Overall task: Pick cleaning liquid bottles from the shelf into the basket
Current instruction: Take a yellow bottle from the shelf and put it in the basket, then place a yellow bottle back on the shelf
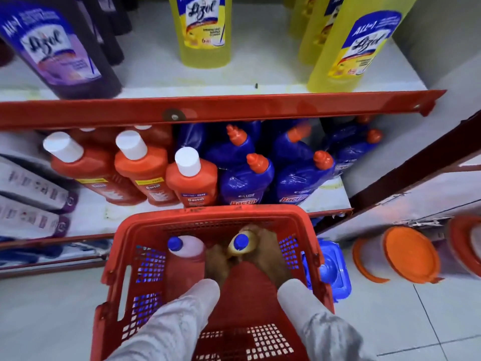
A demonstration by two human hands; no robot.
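While the yellow bottle (238, 247) stood upright deep in the red basket (125, 230), blue cap up, you had both hands wrapped around its shoulders, the left hand (217, 261) on its near-left side and the right hand (270, 252) curled over its right. Both were closed on it, though blur kept me from reading single fingers. Just beside it, to the left, stood a pink bottle (186, 247) with the same blue cap; whether the two touched I could not tell.

The risk, as I judged it, was a topple. Had you let go before the base sat flat, the yellow bottle could have leaned into the pink one and knocked it over. Pulling your hands out fast could also have caught a grey sleeve (179, 316) on the rim and tipped the load.

Your forearms ran down and forward into the basket, roughly parallel, wrists bent inward towards each other.

Beyond the basket, the lower shelf (330, 198) held orange bottles (192, 178) and blue bottles (247, 181); above them stood yellow Lizol bottles (205, 29) and a purple one (59, 48).
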